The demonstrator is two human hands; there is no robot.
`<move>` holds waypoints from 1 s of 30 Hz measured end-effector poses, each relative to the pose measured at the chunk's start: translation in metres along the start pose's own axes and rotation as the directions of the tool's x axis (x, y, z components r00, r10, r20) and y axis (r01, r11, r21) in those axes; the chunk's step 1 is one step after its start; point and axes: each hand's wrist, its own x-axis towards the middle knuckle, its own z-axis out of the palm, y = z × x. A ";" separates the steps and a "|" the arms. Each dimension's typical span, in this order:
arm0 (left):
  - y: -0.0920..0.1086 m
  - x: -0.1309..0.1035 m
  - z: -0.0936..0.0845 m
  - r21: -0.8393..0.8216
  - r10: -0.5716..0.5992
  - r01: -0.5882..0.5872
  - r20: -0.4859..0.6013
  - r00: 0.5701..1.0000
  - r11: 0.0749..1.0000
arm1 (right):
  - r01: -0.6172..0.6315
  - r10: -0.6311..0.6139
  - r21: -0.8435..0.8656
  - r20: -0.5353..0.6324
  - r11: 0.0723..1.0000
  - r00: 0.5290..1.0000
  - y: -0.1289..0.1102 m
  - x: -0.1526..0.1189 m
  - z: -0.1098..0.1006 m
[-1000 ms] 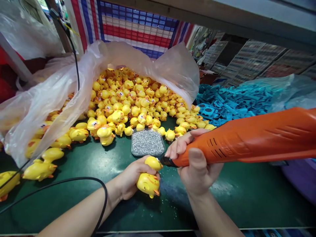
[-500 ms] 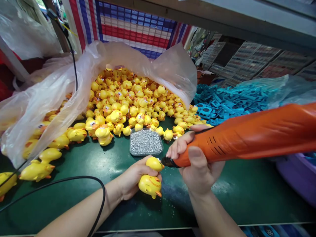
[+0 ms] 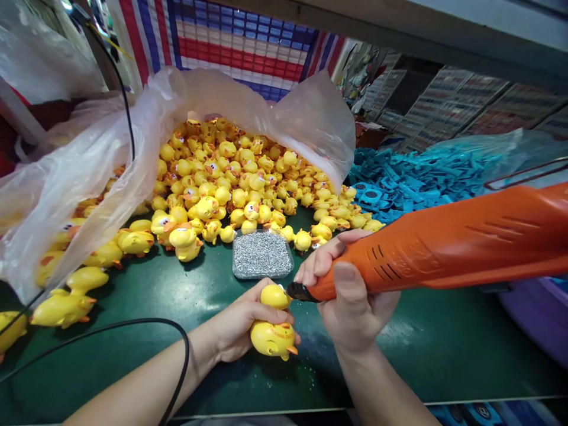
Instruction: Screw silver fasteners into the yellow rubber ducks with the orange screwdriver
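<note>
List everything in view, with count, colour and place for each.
Held toy duck: one, yellow and orange, front centre
Power tool: one, orange, right, black tip at the held toy duck's head
Loose toy ducks: many, yellow, heaped at the back and left
Tray: one, transparent, in front of the heap
Small pieces: many, silvery, in the tray
Flat parts: many, blue, back right
Plastic sheeting: several pieces, whitish, around the heap and elsewhere
Striped sheet: one, red, white and blue, behind
Cable: two stretches, black, left
Tub: one, purple, right
Stacks: several, blurred, far right
Beam: one, grey, top right
Bench: one, green, beneath
Left grip: one, around the held toy duck
Right grip: one, around the power tool
</note>
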 end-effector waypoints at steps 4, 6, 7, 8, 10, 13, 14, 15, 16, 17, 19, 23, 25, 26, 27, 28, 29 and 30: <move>-0.002 0.001 -0.003 0.055 -0.039 0.039 -0.006 0.999 0.998 | 0.007 -0.007 0.013 0.046 1.000 0.999 0.000 -0.006 -0.002; -0.003 0.002 -0.005 0.084 -0.051 0.051 0.004 0.999 0.995 | -0.005 0.001 0.048 0.075 0.999 0.997 0.000 -0.007 -0.003; -0.003 0.002 -0.006 0.095 -0.062 0.061 0.009 0.998 0.994 | -0.015 0.009 0.069 0.090 0.997 0.996 -0.001 -0.007 -0.004; -0.004 0.003 -0.006 0.103 -0.073 0.072 0.011 0.997 0.992 | -0.028 0.019 0.087 0.104 0.996 0.994 -0.001 -0.006 -0.005; -0.004 0.003 -0.006 0.113 -0.083 0.081 0.012 0.996 0.990 | -0.042 0.027 0.113 0.129 0.993 0.991 -0.002 -0.004 -0.006; -0.002 0.003 -0.004 0.109 -0.056 0.054 0.015 0.998 0.993 | -0.035 0.016 0.134 0.135 0.990 0.991 -0.002 -0.002 -0.007; -0.001 0.003 -0.003 0.101 -0.044 0.042 0.014 0.999 0.994 | -0.034 0.018 0.129 0.125 0.991 0.992 -0.002 -0.001 -0.006; -0.001 0.003 -0.003 0.091 -0.034 0.032 0.014 0.999 0.995 | -0.038 0.025 0.117 0.109 0.992 0.994 -0.003 0.000 -0.005; 0.000 0.002 -0.002 0.078 -0.025 0.023 0.014 1.000 0.997 | -0.041 0.033 0.099 0.083 0.994 0.996 -0.004 0.001 -0.004; 0.001 0.002 -0.002 0.067 -0.016 0.015 0.014 1.000 0.998 | -0.039 0.035 0.077 0.052 0.996 0.998 -0.006 0.003 -0.003; 0.002 0.003 -0.002 0.047 0.007 -0.007 0.003 1.000 0.999 | -0.021 0.022 0.037 -0.018 0.999 1.000 -0.011 0.006 -0.001; 0.001 0.005 -0.004 0.011 0.065 -0.065 -0.008 0.998 0.998 | 0.094 -0.092 0.010 -0.127 0.995 0.988 -0.024 0.013 0.002; -0.001 0.006 -0.006 -0.001 0.083 -0.083 0.023 0.996 0.997 | 0.132 -0.126 0.029 -0.162 0.991 0.979 -0.028 0.014 0.002; -0.001 0.006 -0.006 -0.005 0.087 -0.087 0.039 0.995 0.996 | 0.136 -0.128 0.041 -0.171 0.990 0.977 -0.029 0.014 0.002; -0.002 0.007 -0.007 -0.009 0.092 -0.092 0.050 0.995 0.996 | 0.135 -0.124 0.052 -0.176 0.990 0.977 -0.030 0.014 0.002; -0.003 0.007 -0.008 -0.012 0.096 -0.095 0.057 0.994 0.995 | 0.132 -0.120 0.063 -0.175 0.989 0.977 -0.030 0.013 0.002; -0.003 0.008 -0.009 -0.016 0.099 -0.098 0.063 0.993 0.995 | 0.130 -0.116 0.075 -0.172 0.989 0.978 -0.030 0.012 0.002; -0.004 0.008 -0.010 -0.021 0.101 -0.100 0.069 0.992 0.995 | 0.125 -0.109 0.085 -0.167 0.989 0.980 -0.030 0.011 0.001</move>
